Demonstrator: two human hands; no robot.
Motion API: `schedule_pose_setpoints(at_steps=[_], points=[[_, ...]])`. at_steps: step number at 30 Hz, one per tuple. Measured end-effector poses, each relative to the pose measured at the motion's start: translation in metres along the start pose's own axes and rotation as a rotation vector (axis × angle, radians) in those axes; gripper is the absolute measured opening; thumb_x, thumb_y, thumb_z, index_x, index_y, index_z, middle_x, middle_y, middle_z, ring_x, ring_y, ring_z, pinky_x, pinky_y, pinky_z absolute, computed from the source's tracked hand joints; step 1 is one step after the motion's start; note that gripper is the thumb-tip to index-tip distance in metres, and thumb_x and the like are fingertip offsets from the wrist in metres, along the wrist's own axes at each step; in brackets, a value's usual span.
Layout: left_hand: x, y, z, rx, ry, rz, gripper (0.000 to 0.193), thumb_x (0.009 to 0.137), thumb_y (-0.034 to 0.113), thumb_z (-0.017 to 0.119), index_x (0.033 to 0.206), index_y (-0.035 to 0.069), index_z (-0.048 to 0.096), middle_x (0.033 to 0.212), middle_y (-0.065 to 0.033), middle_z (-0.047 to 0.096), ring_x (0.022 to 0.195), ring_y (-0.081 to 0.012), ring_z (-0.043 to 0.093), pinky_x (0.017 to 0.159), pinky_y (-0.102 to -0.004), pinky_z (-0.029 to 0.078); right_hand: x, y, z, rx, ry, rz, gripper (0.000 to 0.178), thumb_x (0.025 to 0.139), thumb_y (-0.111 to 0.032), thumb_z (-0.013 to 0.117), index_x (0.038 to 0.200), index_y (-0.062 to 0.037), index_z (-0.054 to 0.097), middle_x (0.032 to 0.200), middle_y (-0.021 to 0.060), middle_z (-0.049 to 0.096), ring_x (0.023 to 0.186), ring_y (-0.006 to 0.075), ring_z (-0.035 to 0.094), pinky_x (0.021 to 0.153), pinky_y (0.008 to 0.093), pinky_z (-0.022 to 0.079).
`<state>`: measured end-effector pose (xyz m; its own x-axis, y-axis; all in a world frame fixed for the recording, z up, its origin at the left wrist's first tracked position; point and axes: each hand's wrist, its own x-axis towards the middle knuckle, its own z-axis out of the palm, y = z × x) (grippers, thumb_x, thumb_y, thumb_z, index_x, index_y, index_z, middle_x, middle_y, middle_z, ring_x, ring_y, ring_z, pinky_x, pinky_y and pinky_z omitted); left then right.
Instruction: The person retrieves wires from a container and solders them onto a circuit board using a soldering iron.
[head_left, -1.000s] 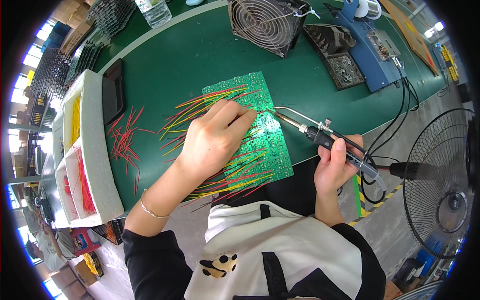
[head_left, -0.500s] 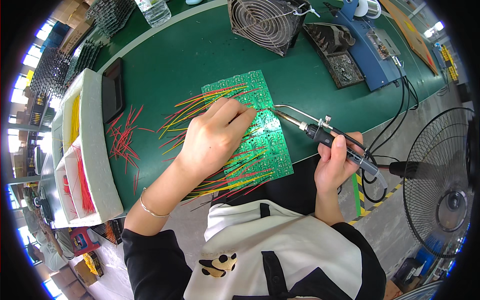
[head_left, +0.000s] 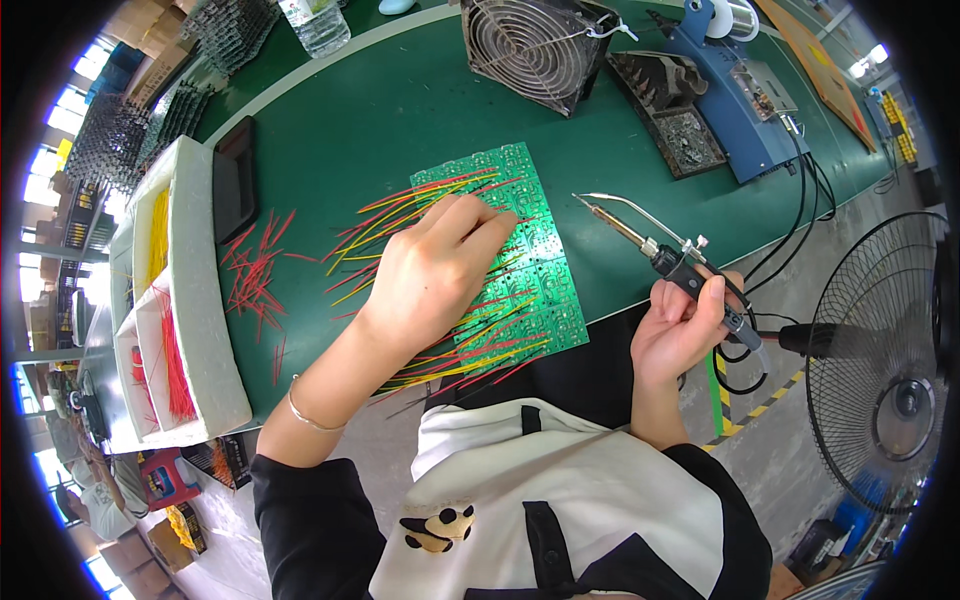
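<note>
A panel of green circuit boards (head_left: 545,250) lies on the table in front of me, with rows of red and yellow wires (head_left: 500,352) running off its left side. Over its middle, my left hand (head_left: 435,270) is closed in a pinch. A short bit of red wire (head_left: 521,219) shows at its fingertips; the rest is hidden under the hand. To the right of the panel, my right hand (head_left: 685,325) grips a soldering iron (head_left: 665,262) fitted with a thin metal solder-feed tube (head_left: 640,212). The iron's tip points up and left, apart from the boards.
Loose red wires (head_left: 255,275) lie left of the panel, beside a white foam box (head_left: 205,330) of red and yellow wires and a black tray (head_left: 235,180). At the back stand a square fan (head_left: 525,50), an iron holder (head_left: 680,130) and a blue solder feeder (head_left: 740,120).
The soldering iron has lifted off the boards and drawn back to the right, its tip turning upward. My left hand stays pinched over the panel with hardly any shift.
</note>
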<state>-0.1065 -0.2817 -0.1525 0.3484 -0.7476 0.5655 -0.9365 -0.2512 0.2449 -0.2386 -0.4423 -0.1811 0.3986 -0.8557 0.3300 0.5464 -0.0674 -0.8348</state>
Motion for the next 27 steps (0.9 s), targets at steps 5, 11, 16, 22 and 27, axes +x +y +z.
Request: schedule_pose_setpoints(at_steps=[5,11,16,22,27], points=[[0.000,0.005,-0.012,0.107,0.033,0.017,0.024,0.066,-0.006,0.063,0.088,0.004,0.064,0.076,-0.0052,0.056,0.065,-0.0197,0.058,0.054,-0.0287,0.048,0.003,-0.001,-0.005,0.060,0.001,-0.005,0.020,0.087,-0.019,0.046,0.074,-0.0050,0.039,0.048,-0.0003,0.034,0.040,0.0063,0.032,0.036,0.0197,0.024],[-0.015,0.017,-0.039,0.180,0.003,-0.058,0.026,0.061,-0.008,0.064,0.085,0.003,0.064,0.073,-0.0055,0.056,0.063,-0.0186,0.057,0.052,-0.0286,0.048,0.006,-0.004,-0.014,0.110,0.013,-0.017,0.018,0.087,-0.018,0.047,0.077,-0.0033,0.042,0.050,0.0004,0.037,0.040,0.0059,0.032,0.037,0.0192,0.024],[-0.013,0.032,-0.012,0.033,-0.040,0.173,0.024,0.058,-0.002,0.065,0.082,0.002,0.062,0.070,-0.0036,0.052,0.063,-0.0171,0.054,0.048,-0.0263,0.045,0.002,-0.001,-0.012,0.141,-0.030,0.018,0.016,0.088,-0.016,0.047,0.081,-0.0019,0.044,0.053,0.0015,0.040,0.042,0.0062,0.034,0.038,0.0200,0.026],[-0.005,0.022,-0.003,0.107,-0.013,0.057,0.018,0.064,-0.001,0.067,0.081,0.004,0.063,0.068,-0.0031,0.052,0.060,-0.0178,0.054,0.048,-0.0285,0.045,0.005,0.000,-0.018,0.126,-0.027,-0.011,0.015,0.087,-0.015,0.048,0.082,-0.0013,0.045,0.054,0.0025,0.042,0.042,0.0068,0.035,0.039,0.0203,0.028],[0.005,0.018,-0.004,0.093,-0.008,-0.016,0.017,0.066,-0.001,0.067,0.082,0.004,0.063,0.067,-0.0044,0.053,0.059,-0.0191,0.055,0.049,-0.0290,0.045,0.004,0.004,-0.015,0.093,-0.045,0.018,0.014,0.086,-0.013,0.050,0.081,-0.0002,0.045,0.056,0.0032,0.044,0.042,0.0068,0.036,0.038,0.0203,0.029]])
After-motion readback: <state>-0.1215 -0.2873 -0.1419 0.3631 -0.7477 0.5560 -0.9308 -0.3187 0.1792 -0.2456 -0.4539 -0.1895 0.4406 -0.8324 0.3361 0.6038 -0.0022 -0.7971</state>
